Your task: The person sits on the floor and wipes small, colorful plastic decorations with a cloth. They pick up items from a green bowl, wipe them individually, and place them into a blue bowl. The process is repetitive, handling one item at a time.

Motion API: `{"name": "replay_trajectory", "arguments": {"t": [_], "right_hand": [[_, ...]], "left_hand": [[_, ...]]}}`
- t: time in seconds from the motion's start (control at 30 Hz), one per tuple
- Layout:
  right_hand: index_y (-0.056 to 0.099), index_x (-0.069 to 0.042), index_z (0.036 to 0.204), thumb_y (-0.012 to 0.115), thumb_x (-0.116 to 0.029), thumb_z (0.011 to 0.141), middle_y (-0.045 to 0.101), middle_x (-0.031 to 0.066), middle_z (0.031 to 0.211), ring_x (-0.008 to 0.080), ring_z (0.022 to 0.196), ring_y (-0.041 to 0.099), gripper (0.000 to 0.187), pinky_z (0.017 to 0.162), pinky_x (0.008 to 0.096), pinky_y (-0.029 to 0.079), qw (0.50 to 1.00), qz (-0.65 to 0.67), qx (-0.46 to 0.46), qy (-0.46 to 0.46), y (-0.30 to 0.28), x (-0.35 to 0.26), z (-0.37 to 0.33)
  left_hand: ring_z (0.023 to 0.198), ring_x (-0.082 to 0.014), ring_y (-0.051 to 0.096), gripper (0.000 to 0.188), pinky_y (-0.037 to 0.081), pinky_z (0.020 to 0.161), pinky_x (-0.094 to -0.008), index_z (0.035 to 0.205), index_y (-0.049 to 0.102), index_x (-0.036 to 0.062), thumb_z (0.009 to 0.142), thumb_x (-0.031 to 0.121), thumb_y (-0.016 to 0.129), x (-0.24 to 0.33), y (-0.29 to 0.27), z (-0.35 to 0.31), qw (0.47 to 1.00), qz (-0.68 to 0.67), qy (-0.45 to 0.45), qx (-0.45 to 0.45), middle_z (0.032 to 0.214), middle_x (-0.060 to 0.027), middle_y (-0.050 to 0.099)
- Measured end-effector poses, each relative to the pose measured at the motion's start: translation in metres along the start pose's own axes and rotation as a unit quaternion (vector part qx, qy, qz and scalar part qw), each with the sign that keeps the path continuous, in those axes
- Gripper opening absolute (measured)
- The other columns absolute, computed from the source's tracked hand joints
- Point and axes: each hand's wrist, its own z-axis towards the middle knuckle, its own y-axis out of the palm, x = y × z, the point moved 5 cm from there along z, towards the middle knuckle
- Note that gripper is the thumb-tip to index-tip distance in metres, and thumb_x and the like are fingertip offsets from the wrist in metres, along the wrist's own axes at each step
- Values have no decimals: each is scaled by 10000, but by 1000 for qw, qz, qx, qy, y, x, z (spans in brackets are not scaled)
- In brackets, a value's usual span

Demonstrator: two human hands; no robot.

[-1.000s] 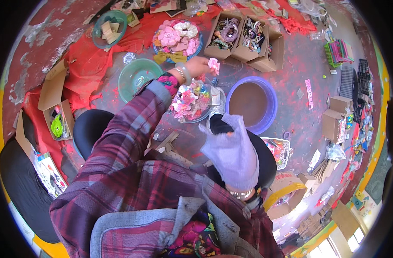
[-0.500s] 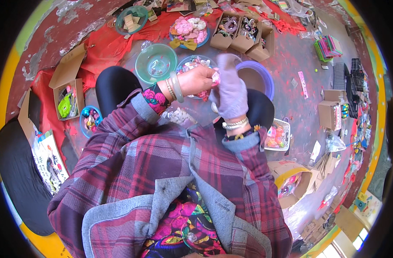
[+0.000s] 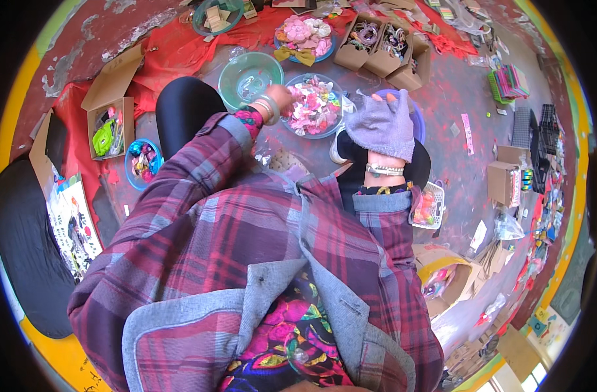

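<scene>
My left hand [image 3: 278, 100], bare and with bangles at the wrist, is at the left rim of a clear bowl [image 3: 303, 136] full of small pink and white bows [image 3: 315, 108]. Its fingers are smeared and partly hidden, so what they hold does not show. My right hand [image 3: 381, 125] wears a lilac fingerless glove and lies to the right of that bowl, over the near-left side of a purple basin [image 3: 418, 124]. The bare fingertips look bent and closed; anything inside them is hidden from view.
Beyond my left hand stands a green basin [image 3: 230, 91]. Farther back are a bowl of pink scrunchies [image 3: 301, 32] and cardboard boxes [image 3: 377, 55] of hair ties. A blue bowl of shiny balls [image 3: 141, 163] sits left, and a white basket [image 3: 432, 206] right.
My hands were together over the bow bowl with a small pink piece at the left fingertips. They have parted, the left hand moving left and the right hand moving right.
</scene>
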Motion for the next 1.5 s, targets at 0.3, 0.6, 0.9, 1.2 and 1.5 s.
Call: {"name": "replay_trajectory", "arguments": {"t": [0.3, 0.6, 0.9, 1.2, 1.5], "right_hand": [[453, -62, 1007, 560, -379, 858, 587, 115, 864, 270, 812, 579, 366, 745, 411, 475, 997, 27, 36, 63, 12, 0, -10], [486, -49, 932, 531, -350, 886, 586, 83, 787, 197, 773, 581, 308, 723, 324, 469, 991, 53, 39, 114, 12, 6, -6], [494, -41, 978, 507, -344, 899, 593, 77, 835, 203, 807, 577, 314, 747, 347, 469, 991, 38, 12, 125, 23, 10, -10], [456, -82, 967, 567, -398, 854, 555, 34, 757, 166, 679, 556, 354, 617, 312, 466, 995, -23, 24, 90, 20, 6, -13], [430, -42, 1085, 622, -366, 821, 545, 81, 844, 165, 726, 545, 460, 613, 302, 468, 995, -27, -67, 67, 11, 15, 0]], "left_hand": [[761, -229, 645, 269, 507, 688, -360, 830, 681, 71, 836, 297, 536, -10, 55, 97, 889, 427, 160, -46, 805, -119, 658], [914, -251, 615, 280, 488, 772, -372, 1057, 607, 145, 829, 284, 526, -12, 65, 158, 735, 651, 122, -143, 1011, -100, 629], [803, -210, 623, 222, 510, 667, -337, 937, 599, 52, 877, 247, 514, -61, 47, 184, 962, -249, -93, -60, 910, -104, 636], [992, -289, 553, 369, 493, 845, -350, 1027, 517, -3, 873, 331, 550, 77, 27, 10, 678, -653, 18, -336, 1029, -162, 562], [931, -162, 567, 221, 491, 810, -279, 1085, 510, 19, 902, 142, 500, 111, 10, -90, 750, -576, 115, -306, 1020, -95, 571]]}}
